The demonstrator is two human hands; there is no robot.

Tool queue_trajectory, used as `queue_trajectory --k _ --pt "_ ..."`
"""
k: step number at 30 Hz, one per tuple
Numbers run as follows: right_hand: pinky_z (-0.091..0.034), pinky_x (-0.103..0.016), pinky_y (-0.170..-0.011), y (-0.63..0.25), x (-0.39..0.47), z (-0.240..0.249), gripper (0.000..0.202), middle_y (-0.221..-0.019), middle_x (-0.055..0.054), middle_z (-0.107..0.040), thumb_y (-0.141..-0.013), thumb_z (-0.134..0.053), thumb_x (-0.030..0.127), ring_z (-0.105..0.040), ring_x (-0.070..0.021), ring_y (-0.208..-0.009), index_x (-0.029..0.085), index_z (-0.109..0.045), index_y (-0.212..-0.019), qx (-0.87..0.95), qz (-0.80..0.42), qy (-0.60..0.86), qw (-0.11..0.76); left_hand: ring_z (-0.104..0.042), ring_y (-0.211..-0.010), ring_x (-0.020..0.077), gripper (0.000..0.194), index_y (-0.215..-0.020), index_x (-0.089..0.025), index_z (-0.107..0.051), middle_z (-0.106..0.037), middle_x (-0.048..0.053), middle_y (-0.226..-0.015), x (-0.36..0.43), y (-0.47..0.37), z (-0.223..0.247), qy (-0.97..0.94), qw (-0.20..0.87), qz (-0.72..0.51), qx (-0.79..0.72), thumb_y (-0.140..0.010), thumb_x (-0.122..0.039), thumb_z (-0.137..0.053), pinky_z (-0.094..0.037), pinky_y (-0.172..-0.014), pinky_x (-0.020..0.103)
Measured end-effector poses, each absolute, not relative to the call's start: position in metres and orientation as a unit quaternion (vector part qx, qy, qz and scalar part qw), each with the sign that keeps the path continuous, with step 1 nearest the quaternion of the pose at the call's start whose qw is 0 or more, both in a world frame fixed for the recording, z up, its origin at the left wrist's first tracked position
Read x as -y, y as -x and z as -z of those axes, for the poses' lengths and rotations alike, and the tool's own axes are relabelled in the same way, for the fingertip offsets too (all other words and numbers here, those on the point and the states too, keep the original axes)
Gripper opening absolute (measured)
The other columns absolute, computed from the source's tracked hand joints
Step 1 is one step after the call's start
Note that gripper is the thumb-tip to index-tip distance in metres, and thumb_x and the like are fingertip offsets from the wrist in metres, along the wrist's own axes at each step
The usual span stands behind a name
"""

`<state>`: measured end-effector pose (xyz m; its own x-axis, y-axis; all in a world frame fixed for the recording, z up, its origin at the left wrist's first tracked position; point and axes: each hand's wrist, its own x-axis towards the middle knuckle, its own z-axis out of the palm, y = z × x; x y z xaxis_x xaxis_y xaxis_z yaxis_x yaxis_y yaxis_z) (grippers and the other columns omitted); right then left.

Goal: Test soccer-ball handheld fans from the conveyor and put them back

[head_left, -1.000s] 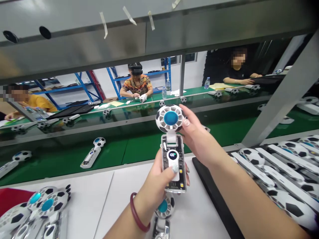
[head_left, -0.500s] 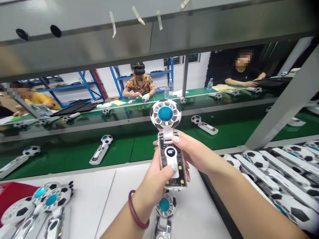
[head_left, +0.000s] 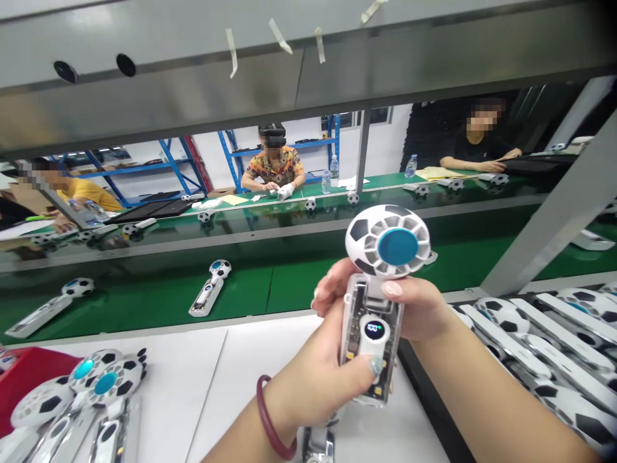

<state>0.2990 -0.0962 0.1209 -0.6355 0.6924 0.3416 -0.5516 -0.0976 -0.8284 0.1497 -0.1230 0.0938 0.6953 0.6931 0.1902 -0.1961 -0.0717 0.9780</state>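
Observation:
Held up in front of me is a handheld fan point(head_left: 373, 331) with a football-patterned round head, a blue centre disc and a see-through handle. Its small round display is lit and seems to read 100. My left hand point(head_left: 332, 360) is wrapped round the handle, thumb resting on the front below the display. At the neck, just under the head, my right hand point(head_left: 419, 302) grips the same fan with its thumb. Below my left hand, a second fan point(head_left: 318, 444) lies on the white table, mostly hidden.
Several fans point(head_left: 103, 386) lie by a red bin point(head_left: 45, 360) at left. A black-edged tray point(head_left: 424, 392) of fans is at right. Beyond, a green conveyor point(head_left: 250, 289) carries spaced-out fans. A metal post point(head_left: 554, 193) slants at right. Co-workers point(head_left: 274, 164) sit across.
The fan and both hands have moved right and nearer, and the fan's head has turned to show more of its side. The view has shifted slightly.

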Motion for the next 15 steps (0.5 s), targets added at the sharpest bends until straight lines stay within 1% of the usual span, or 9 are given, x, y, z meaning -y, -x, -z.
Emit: queue_trajectory --k 2,4,7,9,12,15 --pt "-0.046 -0.04 -0.084 -0.299 0.096 -0.121 0.03 -0.093 -0.006 -0.063 -0.071 -0.062 0.036 -0.058 -0.024 -0.094 0.017 -0.063 -0.093 0.533 -0.728 0.083 0.423 -0.056 -0.066 0.0175 0.032 -0.105 -0.017 -0.045 -0.058 0.006 -0.078 0.122 -0.148 -0.097 -0.652 0.659 -0.32 -0.194 -0.08 -0.035 -0.055 -0.045 -0.057 0.028" --pt "-0.048 -0.034 -0.077 -0.299 0.095 -0.12 0.025 -0.087 -0.005 -0.062 -0.072 -0.063 0.033 -0.059 -0.0204 -0.087 0.018 -0.063 -0.092 0.52 -0.727 0.128 0.431 -0.056 -0.067 0.0174 0.028 -0.1 -0.017 -0.047 -0.057 0.006 -0.077 0.12 -0.147 -0.099 -0.649 0.66 -0.318 -0.205 -0.08 -0.033 -0.056 -0.046 -0.057 0.028" --pt "-0.049 -0.027 -0.069 -0.298 0.094 -0.119 0.026 -0.086 -0.004 -0.063 -0.07 -0.066 0.03 -0.06 -0.0161 -0.079 0.018 -0.064 -0.092 0.481 -0.733 0.191 0.442 -0.056 -0.067 0.0167 0.028 -0.099 -0.017 -0.048 -0.056 0.005 -0.079 0.115 -0.145 -0.097 -0.631 0.675 -0.323 -0.203 -0.079 -0.034 -0.058 -0.046 -0.058 0.028" --pt "-0.049 -0.027 -0.068 -0.297 0.094 -0.119 0.027 -0.086 -0.004 -0.062 -0.068 -0.068 0.031 -0.059 -0.0157 -0.078 0.017 -0.064 -0.092 0.466 -0.735 0.203 0.449 -0.056 -0.068 0.0165 0.03 -0.1 -0.017 -0.047 -0.056 0.005 -0.081 0.112 -0.144 -0.095 -0.617 0.69 -0.325 -0.192 -0.079 -0.035 -0.058 -0.047 -0.059 0.028" --pt "-0.048 -0.027 -0.067 -0.295 0.092 -0.117 0.026 -0.084 -0.004 -0.061 -0.069 -0.066 0.033 -0.058 -0.0155 -0.076 0.017 -0.063 -0.089 0.46 -0.735 0.204 0.454 -0.057 -0.067 0.0166 0.033 -0.102 -0.017 -0.046 -0.055 0.005 -0.082 0.11 -0.145 -0.092 -0.604 0.704 -0.324 -0.188 -0.078 -0.035 -0.059 -0.047 -0.06 0.029" --pt "-0.048 -0.027 -0.068 -0.294 0.088 -0.115 0.021 -0.081 -0.004 -0.06 -0.07 -0.066 0.031 -0.057 -0.0159 -0.077 0.016 -0.062 -0.085 0.469 -0.735 0.189 0.452 -0.057 -0.068 0.0179 0.04 -0.11 -0.016 -0.044 -0.056 0.006 -0.08 0.11 -0.147 -0.089 -0.614 0.692 -0.324 -0.196 -0.078 -0.034 -0.059 -0.047 -0.062 0.031"
